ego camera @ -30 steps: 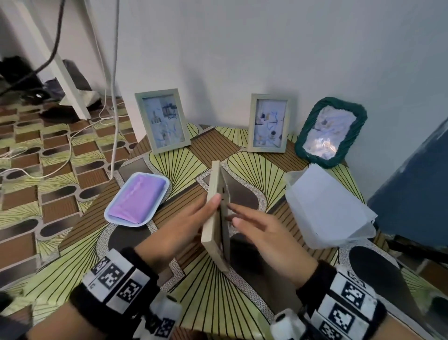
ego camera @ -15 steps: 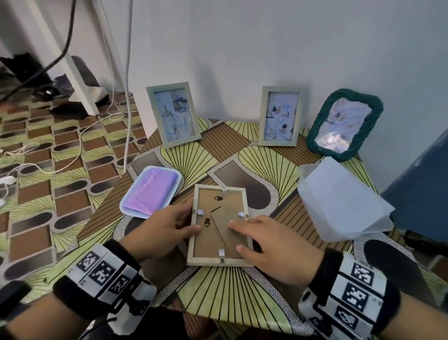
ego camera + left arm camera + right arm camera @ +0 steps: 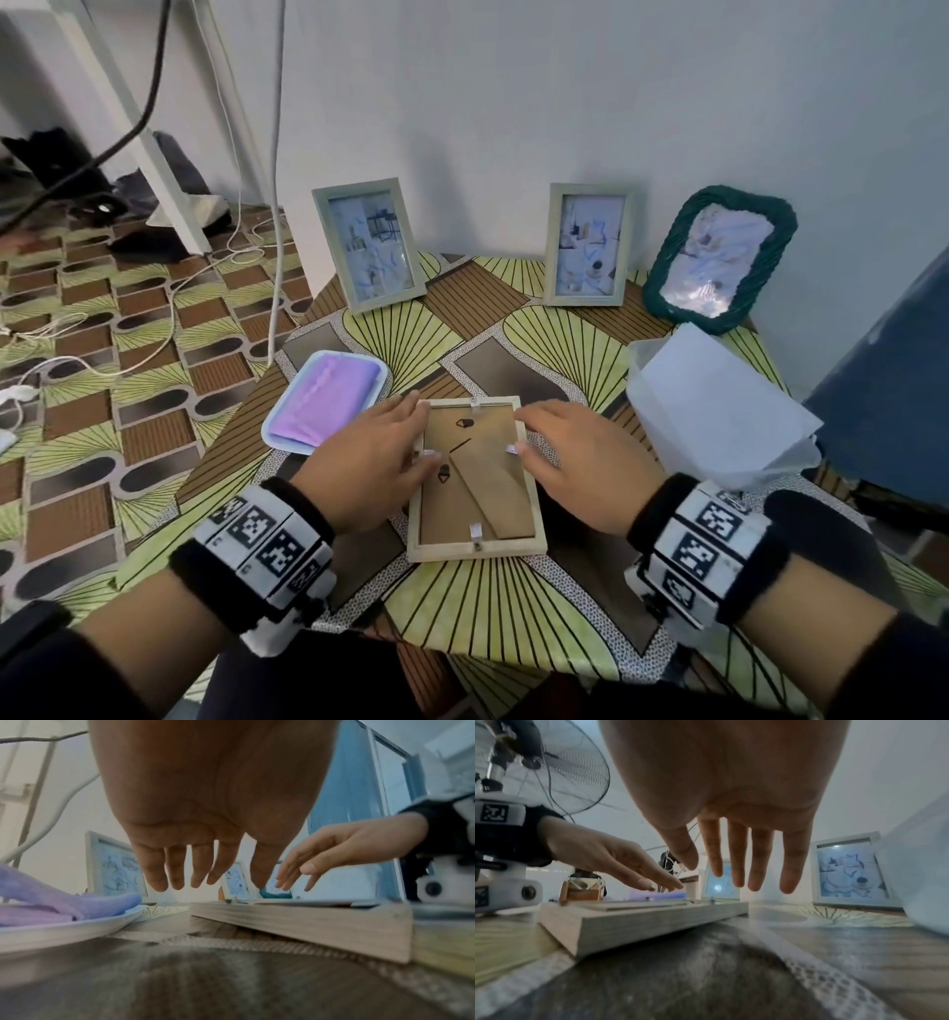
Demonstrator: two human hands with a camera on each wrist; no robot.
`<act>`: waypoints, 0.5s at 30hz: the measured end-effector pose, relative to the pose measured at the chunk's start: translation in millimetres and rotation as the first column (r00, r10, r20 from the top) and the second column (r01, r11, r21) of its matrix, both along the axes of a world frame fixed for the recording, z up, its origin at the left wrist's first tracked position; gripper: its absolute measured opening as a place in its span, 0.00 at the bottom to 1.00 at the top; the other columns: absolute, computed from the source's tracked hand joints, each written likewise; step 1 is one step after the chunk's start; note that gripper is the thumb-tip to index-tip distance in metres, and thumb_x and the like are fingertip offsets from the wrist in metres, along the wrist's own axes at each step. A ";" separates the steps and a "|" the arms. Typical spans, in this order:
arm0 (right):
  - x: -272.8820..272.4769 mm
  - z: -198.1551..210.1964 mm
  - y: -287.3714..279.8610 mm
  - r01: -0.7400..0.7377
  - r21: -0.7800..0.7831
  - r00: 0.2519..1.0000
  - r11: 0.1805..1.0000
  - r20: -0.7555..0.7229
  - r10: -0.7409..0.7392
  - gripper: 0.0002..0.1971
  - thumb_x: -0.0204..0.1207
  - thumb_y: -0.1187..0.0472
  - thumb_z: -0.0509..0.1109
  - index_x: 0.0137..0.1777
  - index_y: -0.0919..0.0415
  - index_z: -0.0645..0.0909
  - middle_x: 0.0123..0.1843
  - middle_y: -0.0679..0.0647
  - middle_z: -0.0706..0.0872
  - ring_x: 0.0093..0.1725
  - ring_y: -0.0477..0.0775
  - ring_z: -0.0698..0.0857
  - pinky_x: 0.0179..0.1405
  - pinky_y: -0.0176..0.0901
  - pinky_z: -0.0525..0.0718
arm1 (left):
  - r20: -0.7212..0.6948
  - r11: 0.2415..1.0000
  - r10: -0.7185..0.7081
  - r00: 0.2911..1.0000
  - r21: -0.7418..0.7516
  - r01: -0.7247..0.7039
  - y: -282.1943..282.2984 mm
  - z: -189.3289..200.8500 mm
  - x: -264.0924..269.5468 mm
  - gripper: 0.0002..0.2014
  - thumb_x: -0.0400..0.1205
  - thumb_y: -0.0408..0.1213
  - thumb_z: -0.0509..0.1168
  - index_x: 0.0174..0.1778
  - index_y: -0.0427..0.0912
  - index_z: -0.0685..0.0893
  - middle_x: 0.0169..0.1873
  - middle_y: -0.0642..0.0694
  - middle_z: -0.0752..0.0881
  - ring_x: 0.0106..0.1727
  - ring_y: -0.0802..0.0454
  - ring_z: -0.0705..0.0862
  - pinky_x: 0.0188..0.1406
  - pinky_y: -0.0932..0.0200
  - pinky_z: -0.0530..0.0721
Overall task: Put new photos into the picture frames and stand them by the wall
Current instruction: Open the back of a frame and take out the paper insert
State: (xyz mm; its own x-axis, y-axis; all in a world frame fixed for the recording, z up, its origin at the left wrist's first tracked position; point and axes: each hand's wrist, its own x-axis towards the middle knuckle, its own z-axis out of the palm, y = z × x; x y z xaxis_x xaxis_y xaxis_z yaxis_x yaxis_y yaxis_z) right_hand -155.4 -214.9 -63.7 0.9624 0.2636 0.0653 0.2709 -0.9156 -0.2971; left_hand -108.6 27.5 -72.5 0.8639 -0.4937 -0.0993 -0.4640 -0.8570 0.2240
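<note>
A pale wooden picture frame (image 3: pixel 475 478) lies face down in the middle of the table, its brown backing board, metal tabs and folded stand showing. My left hand (image 3: pixel 411 437) is at its left edge and my right hand (image 3: pixel 531 431) at its right edge. In the left wrist view the left hand (image 3: pixel 205 878) hovers just above the frame (image 3: pixel 295 923) with straight fingers. The right hand (image 3: pixel 731 874) is likewise spread over the frame (image 3: pixel 654 921), holding nothing. Three filled frames stand by the wall: a pale one (image 3: pixel 369 244), another pale one (image 3: pixel 588 244) and a green woven one (image 3: pixel 719 257).
A white tray with a purple cloth (image 3: pixel 328 401) sits left of the flat frame. A crumpled white bag with paper (image 3: pixel 719 406) lies to the right. A blue panel (image 3: pixel 898 385) borders the table's right side. Cables (image 3: pixel 154 318) run over the floor at left.
The frame, held upright on its edge between both hands a second ago, now lies flat, back up. Both hands have let go and slid to its upper side edges.
</note>
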 end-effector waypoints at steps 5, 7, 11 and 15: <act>8.4 -5.3 8.2 0.011 -0.162 0.996 0.987 -0.088 -0.026 0.21 0.86 0.46 0.52 0.72 0.56 0.70 0.68 0.52 0.77 0.68 0.55 0.76 0.64 0.55 0.80 | -0.138 0.985 0.012 0.990 0.174 0.012 -4.3 -6.6 4.4 0.39 0.88 0.60 0.45 0.87 0.41 0.39 0.87 0.48 0.39 0.86 0.54 0.38 0.84 0.54 0.47; 10.7 -7.2 7.1 0.025 -0.199 0.993 0.980 -0.111 -0.048 0.22 0.87 0.46 0.50 0.73 0.56 0.69 0.69 0.51 0.77 0.70 0.55 0.75 0.64 0.55 0.80 | -0.123 0.987 0.008 0.992 0.160 0.012 -4.2 -6.8 5.6 0.38 0.88 0.60 0.45 0.87 0.42 0.40 0.87 0.48 0.41 0.86 0.54 0.40 0.83 0.55 0.48; 11.4 -8.8 5.6 0.051 -0.249 0.991 0.967 -0.108 -0.080 0.22 0.87 0.45 0.49 0.73 0.56 0.69 0.69 0.51 0.78 0.70 0.55 0.75 0.63 0.58 0.80 | -0.024 0.991 0.000 1.000 0.132 0.003 -7.2 -7.0 9.9 0.34 0.88 0.57 0.49 0.87 0.41 0.53 0.87 0.47 0.52 0.86 0.50 0.57 0.81 0.55 0.61; 10.8 -7.4 7.7 0.060 -0.262 0.993 0.963 -0.083 -0.085 0.21 0.86 0.45 0.51 0.70 0.57 0.72 0.65 0.52 0.80 0.66 0.56 0.77 0.60 0.58 0.81 | 0.104 0.990 0.002 0.995 0.144 -0.017 -8.6 -4.4 11.4 0.28 0.86 0.58 0.54 0.78 0.46 0.70 0.82 0.51 0.68 0.69 0.48 0.77 0.60 0.52 0.81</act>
